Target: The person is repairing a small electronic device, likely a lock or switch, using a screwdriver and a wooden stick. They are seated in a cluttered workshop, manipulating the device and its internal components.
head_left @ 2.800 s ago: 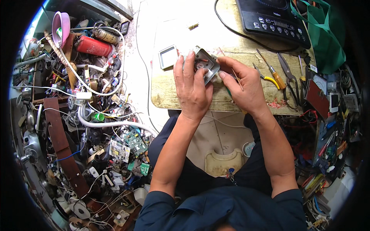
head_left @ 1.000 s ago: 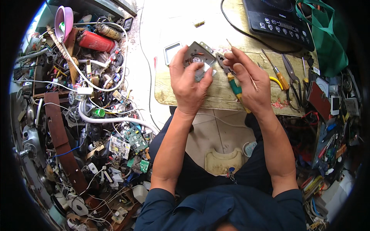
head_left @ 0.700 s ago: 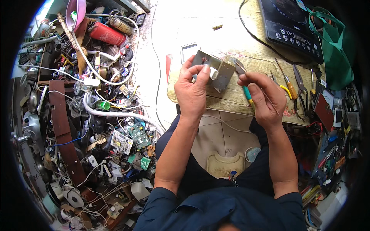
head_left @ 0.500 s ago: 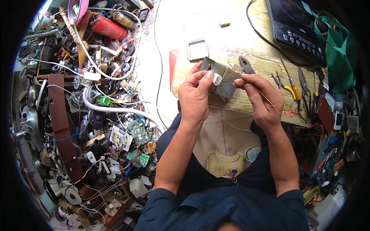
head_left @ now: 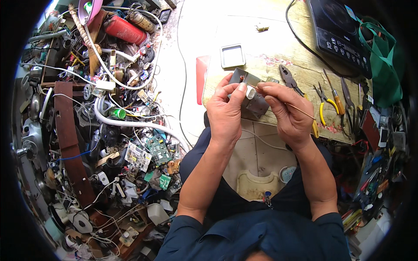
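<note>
My left hand (head_left: pixel 225 108) is closed on a grey metal box (head_left: pixel 257 106) with small holes, held over the table's near edge. Beside the left thumb a small white oval piece (head_left: pixel 251 92) shows against the box; whether the thumb presses on it, I cannot tell. Pinched in my right hand (head_left: pixel 291 111) is a thin brownish rod (head_left: pixel 300 111), slanting back over the palm. Its front end is at the right fingertips, close to the white piece. The fingers hide what the tip touches. Behind the right hand lie dark-jawed pliers (head_left: pixel 288 77), partly covered.
Yellow-handled cutters (head_left: pixel 325 104), a screwdriver (head_left: pixel 334 92) and scissors (head_left: pixel 347 98) lie on the right of the table. A square-framed tray (head_left: pixel 233 56) sits behind the box. Farther right are a black induction cooker (head_left: pixel 339 37) and green bag (head_left: pixel 383 65). Cluttered parts (head_left: pixel 152 152) fill the left.
My right hand has moved left with the rod, bringing its front end up to the white piece. The left hand and box have moved slightly nearer relative to the table. More of the pliers shows.
</note>
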Tool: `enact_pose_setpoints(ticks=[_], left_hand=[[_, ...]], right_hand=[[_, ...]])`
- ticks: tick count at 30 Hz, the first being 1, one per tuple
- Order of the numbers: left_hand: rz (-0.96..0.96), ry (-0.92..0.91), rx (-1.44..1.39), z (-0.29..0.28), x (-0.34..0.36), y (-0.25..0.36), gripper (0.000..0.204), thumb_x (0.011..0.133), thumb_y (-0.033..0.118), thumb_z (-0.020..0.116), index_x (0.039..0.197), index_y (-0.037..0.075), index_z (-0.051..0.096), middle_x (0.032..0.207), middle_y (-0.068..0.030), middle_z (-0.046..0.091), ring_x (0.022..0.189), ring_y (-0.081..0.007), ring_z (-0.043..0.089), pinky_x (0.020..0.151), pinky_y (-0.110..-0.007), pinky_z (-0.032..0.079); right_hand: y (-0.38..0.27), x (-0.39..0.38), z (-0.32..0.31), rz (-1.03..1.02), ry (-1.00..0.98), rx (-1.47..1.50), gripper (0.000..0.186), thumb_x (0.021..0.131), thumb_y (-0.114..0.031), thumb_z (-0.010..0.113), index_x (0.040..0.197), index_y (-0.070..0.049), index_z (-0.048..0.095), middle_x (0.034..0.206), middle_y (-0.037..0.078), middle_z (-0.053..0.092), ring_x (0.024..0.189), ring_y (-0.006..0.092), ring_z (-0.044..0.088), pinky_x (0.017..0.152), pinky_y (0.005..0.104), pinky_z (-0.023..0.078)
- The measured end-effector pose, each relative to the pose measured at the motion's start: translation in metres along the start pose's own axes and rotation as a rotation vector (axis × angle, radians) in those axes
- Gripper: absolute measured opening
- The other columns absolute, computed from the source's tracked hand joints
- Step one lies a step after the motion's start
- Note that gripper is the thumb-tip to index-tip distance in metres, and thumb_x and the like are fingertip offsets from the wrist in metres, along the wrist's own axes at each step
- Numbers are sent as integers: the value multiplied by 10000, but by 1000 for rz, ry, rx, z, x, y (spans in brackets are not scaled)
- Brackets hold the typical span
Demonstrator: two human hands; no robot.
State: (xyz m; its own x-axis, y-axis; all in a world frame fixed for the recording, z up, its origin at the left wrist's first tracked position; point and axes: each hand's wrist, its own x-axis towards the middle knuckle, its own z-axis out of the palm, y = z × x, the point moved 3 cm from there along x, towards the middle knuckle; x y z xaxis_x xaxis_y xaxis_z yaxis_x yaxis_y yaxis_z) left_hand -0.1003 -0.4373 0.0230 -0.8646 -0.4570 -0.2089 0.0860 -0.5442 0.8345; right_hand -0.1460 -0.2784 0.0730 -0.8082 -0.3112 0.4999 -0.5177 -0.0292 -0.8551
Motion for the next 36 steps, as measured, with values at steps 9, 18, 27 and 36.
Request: enact_pose_setpoints(ticks=[9, 18, 27, 36], left_hand=[[25, -10, 28, 2, -3, 1, 170, 984, 70, 783, 1058, -78, 745, 1594, -200, 470, 1235, -160, 621, 996, -296, 529], [51, 6, 34, 2, -1, -2, 163, 974, 69, 790, 1038, -75, 751, 1561, -192, 507, 1253, -169, 614, 1019, -301, 520], [129, 15, 203, 4, -7, -2, 185, 965, 123, 809, 994, -56, 771, 1531, -212, 550, 1278, -193, 608, 1026, -306, 506], [143, -19, 309, 7, -8, 0, 217, 961, 170, 823, 991, -43, 792, 1516, -210, 566, 1267, -209, 613, 973, -303, 526]], right_hand=[[-1, 2, 1, -33, -20, -98, 195, 973, 41, 746, 1167, 32, 756, 1074, 166, 808, 924, 249, 799, 825, 324, 627], [-2, 4, 1, -82, -33, -139, 196, 951, 47, 763, 1147, 33, 748, 1074, 173, 802, 945, 283, 798, 827, 354, 639], [-16, 11, -6, -282, -126, -306, 255, 848, 74, 795, 1090, 30, 729, 1001, 183, 772, 854, 331, 779, 722, 376, 638], [-21, 12, -10, -439, -206, -457, 308, 803, 53, 744, 1109, 34, 714, 987, 174, 755, 811, 325, 775, 676, 396, 635]])
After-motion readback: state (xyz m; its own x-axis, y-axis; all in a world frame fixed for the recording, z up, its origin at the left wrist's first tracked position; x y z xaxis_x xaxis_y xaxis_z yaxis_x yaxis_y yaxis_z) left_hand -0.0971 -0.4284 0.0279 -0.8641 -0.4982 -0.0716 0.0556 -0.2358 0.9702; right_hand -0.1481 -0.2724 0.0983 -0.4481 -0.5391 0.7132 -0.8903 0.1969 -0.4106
